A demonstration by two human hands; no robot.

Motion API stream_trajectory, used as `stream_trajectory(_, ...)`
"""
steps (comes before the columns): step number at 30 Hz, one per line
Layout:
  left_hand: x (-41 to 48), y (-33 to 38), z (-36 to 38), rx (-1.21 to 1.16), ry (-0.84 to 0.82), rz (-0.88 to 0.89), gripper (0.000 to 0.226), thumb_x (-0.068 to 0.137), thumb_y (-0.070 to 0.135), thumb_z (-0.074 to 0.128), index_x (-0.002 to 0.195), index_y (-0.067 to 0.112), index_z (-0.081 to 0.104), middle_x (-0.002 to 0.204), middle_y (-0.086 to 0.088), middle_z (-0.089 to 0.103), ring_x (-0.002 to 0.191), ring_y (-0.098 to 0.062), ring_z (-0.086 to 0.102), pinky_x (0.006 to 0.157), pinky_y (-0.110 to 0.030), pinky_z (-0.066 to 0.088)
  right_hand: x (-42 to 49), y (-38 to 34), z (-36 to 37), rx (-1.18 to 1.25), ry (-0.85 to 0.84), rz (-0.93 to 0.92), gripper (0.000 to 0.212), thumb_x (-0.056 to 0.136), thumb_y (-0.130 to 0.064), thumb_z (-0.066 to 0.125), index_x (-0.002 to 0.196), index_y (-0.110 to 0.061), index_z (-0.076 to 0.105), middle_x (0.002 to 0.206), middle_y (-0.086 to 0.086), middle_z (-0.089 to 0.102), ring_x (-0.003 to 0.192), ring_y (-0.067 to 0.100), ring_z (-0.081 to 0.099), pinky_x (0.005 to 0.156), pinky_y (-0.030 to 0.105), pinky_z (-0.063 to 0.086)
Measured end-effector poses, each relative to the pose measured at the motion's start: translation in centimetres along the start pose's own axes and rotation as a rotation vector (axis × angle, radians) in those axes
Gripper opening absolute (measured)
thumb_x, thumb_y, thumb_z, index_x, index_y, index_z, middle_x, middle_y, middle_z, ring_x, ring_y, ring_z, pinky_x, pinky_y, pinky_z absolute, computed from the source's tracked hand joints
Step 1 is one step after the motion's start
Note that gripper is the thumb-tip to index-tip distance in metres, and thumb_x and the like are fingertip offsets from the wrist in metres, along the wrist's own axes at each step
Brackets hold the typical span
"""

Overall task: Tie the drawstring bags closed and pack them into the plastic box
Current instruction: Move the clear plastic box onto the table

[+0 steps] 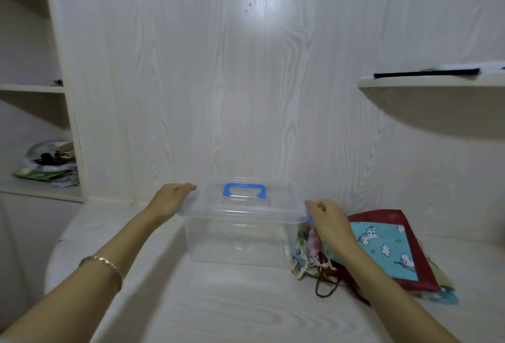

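Note:
A clear plastic box (235,241) with a lid and a blue handle (245,190) stands on the white table, empty as far as I can see. My left hand (172,199) rests on the lid's left end, fingers curled over the edge at the clip. My right hand (328,218) grips the lid's right end at the blue clip. A stack of flat drawstring bags (388,249) lies just right of the box: a light-blue unicorn-print one on top of a dark red one, with loose cords (325,280) trailing towards me.
The white table (218,301) backs onto a wood-grain wall. A shelf unit at the left holds clutter (49,165). A small wall shelf (431,83) with a black strip sits at the upper right.

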State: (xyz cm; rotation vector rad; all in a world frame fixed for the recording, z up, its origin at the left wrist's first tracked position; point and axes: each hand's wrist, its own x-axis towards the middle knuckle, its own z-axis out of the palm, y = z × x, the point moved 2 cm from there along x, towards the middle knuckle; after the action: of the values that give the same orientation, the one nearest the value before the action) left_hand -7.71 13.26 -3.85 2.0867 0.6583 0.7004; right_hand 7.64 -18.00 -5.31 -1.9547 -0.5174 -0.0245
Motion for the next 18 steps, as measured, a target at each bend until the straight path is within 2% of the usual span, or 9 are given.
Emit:
stream_trajectory(3, -1.6, 1.0, -0.4, 0.331, 0.001, 0.02, 0.043, 0.1, 0.043, 0.038, 0.092, 0.013, 0.068, 0.096, -0.01, 0.067, 0.079, -0.023, 0.059, 0.067, -0.029, 0.044, 0.7, -0.7, 0.3, 0.153, -0.058, 0.109, 0.013, 0.096, -0.02, 0.057, 0.094, -0.007, 0.061, 0.076, 0.016, 0.067, 0.043, 0.013, 0.057, 0.043, 0.024, 0.046)
stream_trajectory(5, -2.8, 2.4, -0.8, 0.486, 0.013, 0.021, 0.05, 0.099, 0.045, 0.037, 0.073, 0.009, 0.059, 0.075, -0.013, 0.064, 0.061, -0.022, 0.055, 0.057, -0.028, 0.04, 2.1, -0.5, 0.5, 0.217, -0.015, 0.151, 0.016, 0.095, -0.017, 0.059, 0.098, -0.002, 0.065, 0.078, 0.017, 0.07, 0.048, 0.014, 0.062, 0.047, 0.022, 0.05)
stream_trajectory(7, -4.0, 4.3, -1.1, 0.625, 0.023, 0.041, 0.054, 0.099, 0.045, 0.036, 0.061, 0.009, 0.047, 0.06, -0.009, 0.053, 0.052, -0.021, 0.046, 0.053, -0.029, 0.036, 3.3, -0.1, 0.7, 0.299, 0.011, 0.2, 0.021, 0.094, -0.014, 0.06, 0.107, 0.002, 0.065, 0.09, 0.02, 0.071, 0.056, 0.018, 0.067, 0.051, 0.023, 0.055)
stream_trajectory(9, -5.0, 5.8, -1.0, 0.69, -0.03, 0.048, 0.054, 0.098, 0.05, 0.037, 0.062, 0.01, 0.046, 0.061, -0.007, 0.053, 0.054, -0.021, 0.047, 0.055, -0.031, 0.039, 3.9, 0.1, 1.3, 0.431, -0.003, 0.25, 0.027, 0.095, -0.012, 0.058, 0.118, 0.003, 0.059, 0.108, 0.024, 0.066, 0.065, 0.022, 0.068, 0.048, 0.02, 0.055)
stream_trajectory(12, -7.2, 7.4, -1.0, 0.701, -0.171, 0.064, 0.05, 0.091, 0.06, 0.042, 0.07, 0.016, 0.054, 0.072, -0.009, 0.068, 0.06, -0.023, 0.055, 0.064, -0.034, 0.049, 4.1, 0.1, 1.9, 0.61, -0.031, 0.298, 0.051, 0.097, -0.014, 0.056, 0.141, 0.003, 0.038, 0.128, 0.027, 0.055, 0.077, 0.028, 0.067, 0.05, 0.024, 0.057)
stream_trajectory(15, -10.3, 9.2, -0.6, 0.747, -0.291, 0.15, 0.051, 0.084, 0.065, 0.051, 0.065, 0.019, 0.058, 0.066, -0.004, 0.057, 0.056, -0.016, 0.044, 0.054, -0.023, 0.034, 4.2, 0.5, 2.8, 0.657, -0.118, 0.297, 0.064, 0.098, -0.025, 0.054, 0.15, -0.004, 0.023, 0.139, 0.02, 0.049, 0.097, 0.03, 0.065, 0.077, 0.032, 0.058)
stream_trajectory(16, -11.4, 9.9, -0.5, 0.752, -0.314, 0.189, 0.047, 0.081, 0.067, 0.054, 0.071, 0.023, 0.066, 0.07, 0.0, 0.059, 0.058, -0.012, 0.047, 0.053, -0.02, 0.033, 4.2, 0.7, 3.3, 0.653, -0.177, 0.293, 0.064, 0.098, -0.031, 0.053, 0.15, -0.004, 0.025, 0.14, 0.017, 0.049, 0.103, 0.028, 0.063, 0.088, 0.035, 0.054)
stream_trajectory(17, -12.2, 10.4, -0.2, 0.755, -0.328, 0.227, 0.043, 0.078, 0.07, 0.056, 0.086, 0.03, 0.071, 0.08, 0.006, 0.063, 0.065, -0.008, 0.053, 0.055, -0.018, 0.035, 4.1, 0.7, 3.7, 0.647, -0.241, 0.298, 0.063, 0.098, -0.036, 0.052, 0.148, -0.004, 0.031, 0.14, 0.015, 0.05, 0.108, 0.027, 0.06, 0.096, 0.037, 0.05)
stream_trajectory(18, -12.9, 10.7, 0.0, 0.762, -0.333, 0.277, 0.051, 0.074, 0.073, 0.057, 0.104, 0.034, 0.069, 0.094, 0.011, 0.064, 0.08, -0.004, 0.057, 0.062, -0.017, 0.04, 3.9, 0.7, 4.1, 0.652, -0.29, 0.312, 0.062, 0.098, -0.039, 0.052, 0.147, -0.005, 0.034, 0.14, 0.014, 0.05, 0.114, 0.026, 0.057, 0.101, 0.04, 0.047)
